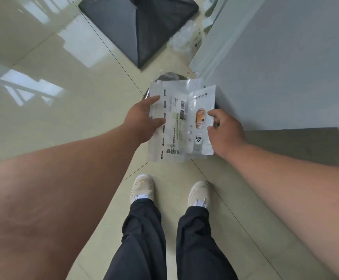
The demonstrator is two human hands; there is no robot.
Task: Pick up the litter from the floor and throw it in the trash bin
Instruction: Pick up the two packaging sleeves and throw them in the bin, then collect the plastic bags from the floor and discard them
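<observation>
Two flat plastic wrappers hover above the trash bin (169,76), which is mostly hidden beneath them; only its dark round rim shows. My left hand (142,120) grips the left edge of the larger clear wrapper (169,124) with printed text and a barcode. My right hand (224,132) pinches the right edge of the smaller white wrapper (201,120) with an orange oval picture. The two wrappers overlap in the middle.
A crumpled clear plastic bag (186,38) lies on the tiled floor by a grey cabinet (275,63) on the right. A dark grey square base (138,27) sits farther ahead. My feet in white shoes (142,188) stand just behind the bin.
</observation>
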